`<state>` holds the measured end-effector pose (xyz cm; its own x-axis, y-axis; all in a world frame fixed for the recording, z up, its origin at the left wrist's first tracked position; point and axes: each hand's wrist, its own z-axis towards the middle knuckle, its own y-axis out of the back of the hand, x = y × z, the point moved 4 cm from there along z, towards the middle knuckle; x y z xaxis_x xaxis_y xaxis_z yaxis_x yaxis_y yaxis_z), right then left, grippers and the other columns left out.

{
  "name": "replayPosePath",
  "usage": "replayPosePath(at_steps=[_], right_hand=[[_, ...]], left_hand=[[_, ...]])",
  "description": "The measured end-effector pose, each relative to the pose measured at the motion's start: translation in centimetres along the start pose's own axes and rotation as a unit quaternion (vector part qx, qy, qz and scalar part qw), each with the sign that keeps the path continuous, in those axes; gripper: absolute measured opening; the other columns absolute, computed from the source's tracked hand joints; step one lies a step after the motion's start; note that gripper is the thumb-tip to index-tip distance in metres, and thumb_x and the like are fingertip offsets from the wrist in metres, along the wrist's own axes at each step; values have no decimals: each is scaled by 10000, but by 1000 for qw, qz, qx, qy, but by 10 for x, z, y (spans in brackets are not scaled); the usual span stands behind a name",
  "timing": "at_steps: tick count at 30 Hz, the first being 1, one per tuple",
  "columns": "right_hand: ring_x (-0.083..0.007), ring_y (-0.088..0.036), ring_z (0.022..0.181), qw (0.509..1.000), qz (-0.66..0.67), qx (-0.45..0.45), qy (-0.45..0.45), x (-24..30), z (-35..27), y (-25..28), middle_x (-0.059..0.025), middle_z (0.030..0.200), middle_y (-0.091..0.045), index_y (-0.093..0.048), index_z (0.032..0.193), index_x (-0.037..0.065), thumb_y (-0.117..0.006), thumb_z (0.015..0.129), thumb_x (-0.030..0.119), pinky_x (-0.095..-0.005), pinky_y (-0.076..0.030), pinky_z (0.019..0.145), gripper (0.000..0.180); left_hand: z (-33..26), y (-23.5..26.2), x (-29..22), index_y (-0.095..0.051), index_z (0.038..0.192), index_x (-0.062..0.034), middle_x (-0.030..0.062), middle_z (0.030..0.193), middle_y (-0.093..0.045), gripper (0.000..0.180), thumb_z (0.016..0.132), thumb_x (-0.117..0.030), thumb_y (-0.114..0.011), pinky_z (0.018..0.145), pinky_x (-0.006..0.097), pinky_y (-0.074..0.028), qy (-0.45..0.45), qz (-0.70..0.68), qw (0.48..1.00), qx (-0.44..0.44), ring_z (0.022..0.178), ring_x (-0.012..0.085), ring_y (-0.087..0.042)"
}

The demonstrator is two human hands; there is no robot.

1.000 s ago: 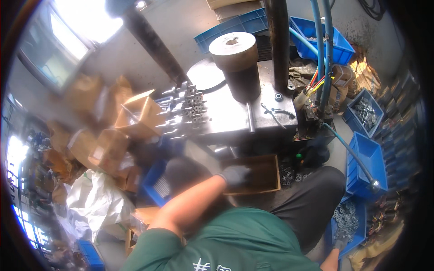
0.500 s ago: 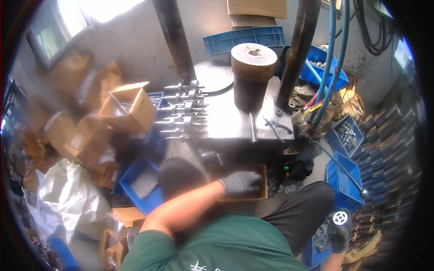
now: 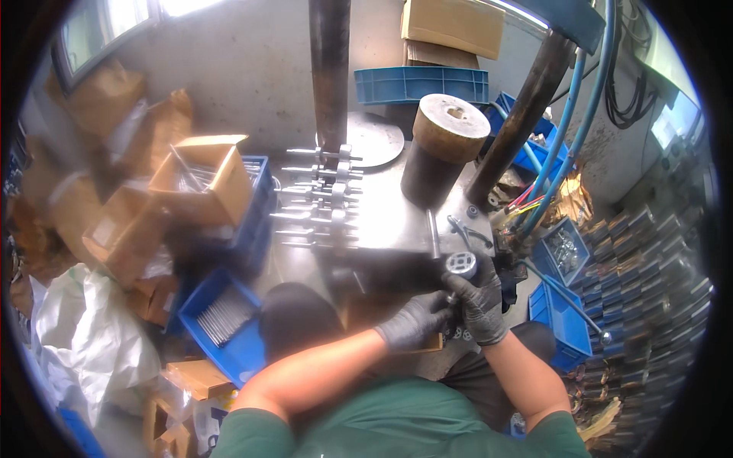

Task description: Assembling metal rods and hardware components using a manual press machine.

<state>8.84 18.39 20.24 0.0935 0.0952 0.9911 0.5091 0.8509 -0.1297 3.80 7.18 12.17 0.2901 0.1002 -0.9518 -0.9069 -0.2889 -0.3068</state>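
My right hand (image 3: 482, 305), in a dark glove, grips a round metal disc with several holes (image 3: 461, 264) in front of the metal table's near edge. The disc's flat face points up. My left hand (image 3: 418, 319), gloved too, has come against the right one below the disc. Its fingers are closed together; whatever lies in them is hidden. Just beyond the hands, a metal rod (image 3: 434, 233) and pliers (image 3: 467, 230) lie on the metal table (image 3: 379, 216). A row of metal shafts with round collars (image 3: 336, 197) lies along the table's left side. Behind the rod stands a thick cylinder with a wide cap (image 3: 452, 126).
Two dark posts (image 3: 330, 84) rise from the table. On the left are a blue bin of metal rods (image 3: 206, 336), an open carton (image 3: 221, 179) and a white sack (image 3: 92, 336). Blue bins (image 3: 561, 324) and stacked metal parts (image 3: 649, 282) stand on the right.
My right hand has come from the far lower right to the middle, bringing the disc. My left hand has moved slightly right and down from over the box to meet it. The view has shifted.
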Motion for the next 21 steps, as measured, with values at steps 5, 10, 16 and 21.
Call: replayPosePath(at_steps=[5, 10, 16, 21], right_hand=[[-147, -665, 957, 985, -29, -41, 164, 73, 57, -5, -63, 1084, -659, -521, 1395, -12, -737, 972, 151, -299, -580, 857, 502], [-51, -622, 790, 969, -125, -11, 213, 159, 117, -26, -31, 948, -682, -581, 1382, -30, -790, 952, 231, -213, -515, 665, 544], [-133, -675, 890, 870, -415, -42, 264, 188, 204, -12, -88, 995, -716, -649, 1308, -24, -867, 867, 300, -289, -569, 808, 589], [-194, -702, 974, 821, -514, 27, 248, 190, 232, -38, -131, 1054, -738, -686, 1253, -13, -888, 826, 319, -310, -558, 938, 577]], left_hand=[[0, 1, 12, -647, 1237, -14, 38, 1032, -696, 229, 1056, -149, -612, 865, 288, -535, 96, 58, 991, -70, 974, 85, -617], [0, 14, 45, -616, 1229, -22, 73, 1001, -678, 200, 1039, -83, -599, 836, 324, -569, 196, -130, 968, -89, 954, 152, -654], [21, 17, 47, -565, 1230, -17, 130, 1017, -664, 177, 1063, -75, -558, 761, 390, -615, 205, -221, 945, -125, 882, 242, -688], [24, 27, 40, -566, 1227, 4, 136, 1013, -677, 190, 1070, -103, -561, 766, 381, -628, 180, -190, 953, -150, 888, 244, -705]])
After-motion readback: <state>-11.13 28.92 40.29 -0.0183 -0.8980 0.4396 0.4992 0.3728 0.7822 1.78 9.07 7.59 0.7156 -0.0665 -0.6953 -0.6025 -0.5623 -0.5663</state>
